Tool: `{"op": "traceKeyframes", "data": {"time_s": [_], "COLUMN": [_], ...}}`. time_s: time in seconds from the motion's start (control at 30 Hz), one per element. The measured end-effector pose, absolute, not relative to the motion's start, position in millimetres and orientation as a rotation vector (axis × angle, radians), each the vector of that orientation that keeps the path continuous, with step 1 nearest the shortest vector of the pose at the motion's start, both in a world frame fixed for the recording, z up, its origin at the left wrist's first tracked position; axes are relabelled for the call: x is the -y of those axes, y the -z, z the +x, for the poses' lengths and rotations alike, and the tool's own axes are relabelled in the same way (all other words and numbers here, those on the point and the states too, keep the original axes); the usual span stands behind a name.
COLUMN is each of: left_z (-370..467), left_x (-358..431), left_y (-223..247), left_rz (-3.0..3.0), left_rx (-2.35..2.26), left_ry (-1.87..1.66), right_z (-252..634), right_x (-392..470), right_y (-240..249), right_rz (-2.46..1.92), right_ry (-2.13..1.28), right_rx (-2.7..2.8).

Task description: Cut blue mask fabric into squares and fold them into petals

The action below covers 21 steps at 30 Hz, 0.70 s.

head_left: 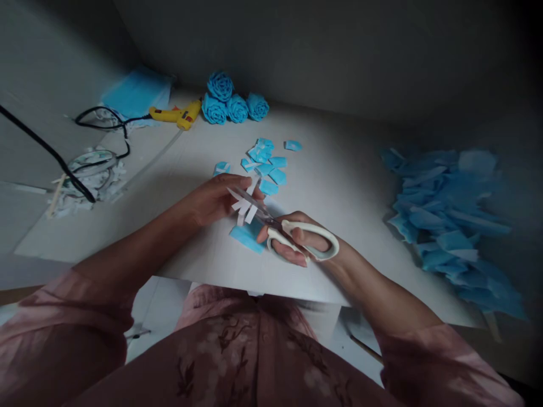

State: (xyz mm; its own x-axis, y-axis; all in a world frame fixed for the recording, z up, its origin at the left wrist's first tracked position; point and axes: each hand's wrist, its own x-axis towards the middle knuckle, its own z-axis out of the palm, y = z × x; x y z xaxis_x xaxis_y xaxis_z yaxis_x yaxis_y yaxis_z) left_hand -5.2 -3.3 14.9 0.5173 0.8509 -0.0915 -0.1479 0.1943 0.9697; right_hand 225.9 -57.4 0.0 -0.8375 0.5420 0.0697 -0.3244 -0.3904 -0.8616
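Clothing (254,356) in pink is showing nearest, below a pale tabletop (339,175). Over that surface, the right hand (299,217) is curling through white-handled scissors (275,224); the left hand (218,195), nearly closed, is holding white strips (250,214) by the blades. Beyond, blue pieces (278,162) are lying loose before four blue rosettes (236,108); grey walls (318,51) are rising behind.

table (339,147): pale, flat top | wall (275,51): plain grey, behind the table, meeting a 2nd wall (51,62), also grey, at 1 corner beyond the table's far left | floor (155,305): pale, below the table's near edge | light: dim, brightest across the table's middle, shadow darkening past its right end
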Motion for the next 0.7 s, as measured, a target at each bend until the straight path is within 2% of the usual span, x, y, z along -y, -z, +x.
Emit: {"op": "traceKeyframes", "data": {"time_s": [0.27, 0.47, 0.57, 0.7], "left_z": [-8.5, -8.6, -8.2, -11.1], "left_x": [4.8, 5.9, 3.7, -6.5], "left_y": [-27.2, -28.7, -28.7, -24.1], "left_rz": [1.187, 1.243, 1.255, 1.17], "left_rx": [-0.704, -0.752, -0.803, -0.872], "left_ry": [-0.74, -0.722, -0.762, -0.907], "right_z": [222.9, 224.6, 219.0, 208.8], "right_x": [67.2, 62.8, 65.1, 74.9], "right_y": [-16.0, -11.0, -11.4, -18.7], "right_rz": [-0.662, -0.734, -0.793, -0.668], "right_ry": [-2.15, -2.118, -1.989, -1.71], "right_rx": [1.451, 1.51, 1.629, 2.112]}}
